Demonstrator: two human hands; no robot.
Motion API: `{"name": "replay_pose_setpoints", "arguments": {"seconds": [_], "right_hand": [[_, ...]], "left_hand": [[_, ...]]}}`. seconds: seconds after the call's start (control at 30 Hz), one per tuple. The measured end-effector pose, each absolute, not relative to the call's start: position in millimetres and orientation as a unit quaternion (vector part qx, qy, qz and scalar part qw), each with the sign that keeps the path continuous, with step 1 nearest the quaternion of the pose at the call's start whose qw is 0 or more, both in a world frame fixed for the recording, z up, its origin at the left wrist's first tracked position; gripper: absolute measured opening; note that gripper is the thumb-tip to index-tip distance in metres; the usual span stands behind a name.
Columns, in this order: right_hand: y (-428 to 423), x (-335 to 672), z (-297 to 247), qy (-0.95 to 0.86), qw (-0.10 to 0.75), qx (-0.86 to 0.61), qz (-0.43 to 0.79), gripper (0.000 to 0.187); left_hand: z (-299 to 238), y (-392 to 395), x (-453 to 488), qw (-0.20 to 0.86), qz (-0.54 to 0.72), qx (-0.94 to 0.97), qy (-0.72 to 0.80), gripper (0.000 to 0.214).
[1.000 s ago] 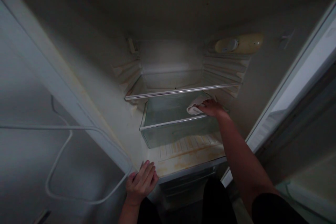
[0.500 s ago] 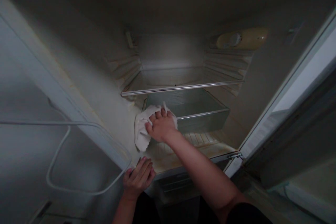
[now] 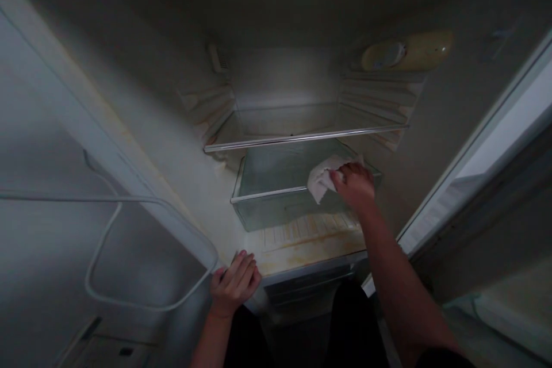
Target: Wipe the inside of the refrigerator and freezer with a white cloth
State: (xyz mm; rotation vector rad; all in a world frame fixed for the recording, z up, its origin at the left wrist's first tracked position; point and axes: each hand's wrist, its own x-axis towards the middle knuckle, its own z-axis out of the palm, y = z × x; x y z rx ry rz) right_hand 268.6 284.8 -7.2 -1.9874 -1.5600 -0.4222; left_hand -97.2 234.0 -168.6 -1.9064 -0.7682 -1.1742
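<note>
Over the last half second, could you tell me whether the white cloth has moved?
Yes. The right hand carried the white cloth rightward, from the crisper drawer's left front corner to its right side.

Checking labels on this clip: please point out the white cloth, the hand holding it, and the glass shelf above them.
white cloth (image 3: 321, 177), head view, on the bunched fabric left of the fingers.
right hand (image 3: 356, 185), head view, on the back of the hand.
glass shelf (image 3: 302, 137), head view, on its front edge strip.

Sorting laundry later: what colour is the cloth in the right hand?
White, plain; the cloth shows best in the head view.
</note>
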Motion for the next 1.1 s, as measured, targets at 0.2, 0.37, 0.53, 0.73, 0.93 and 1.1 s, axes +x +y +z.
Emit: {"name": "replay_pose_setpoints", "arguments": {"seconds": [0.2, 0.37, 0.53, 0.73, 0.93, 1.1], "right_hand": [[278, 220, -50, -0.667, 0.374, -0.604, -0.226, 0.037], [281, 133, -81, -0.79, 0.371, -0.426, -0.236, 0.026], [307, 91, -79, -0.795, 0.376, -0.404, -0.25, 0.049], [327, 77, -86, -0.845, 0.292, -0.356, -0.272, 0.057], [316, 106, -92, -0.886, 0.22, -0.319, -0.257, 0.056], [299, 132, -88, -0.891, 0.214, -0.357, -0.183, 0.066]], "left_hand": [[-171, 233, -96, 0.361, -0.463, -0.748, -0.31, 0.011], [-173, 233, -99, 0.352, -0.458, -0.758, -0.303, 0.011], [-169, 233, -99, 0.355, -0.461, -0.758, -0.296, 0.009], [-170, 234, -99, 0.365, -0.459, -0.753, -0.299, 0.008], [-171, 234, -100, 0.367, -0.449, -0.754, -0.307, 0.008], [-167, 234, -101, 0.368, -0.445, -0.76, -0.298, 0.01]]}}
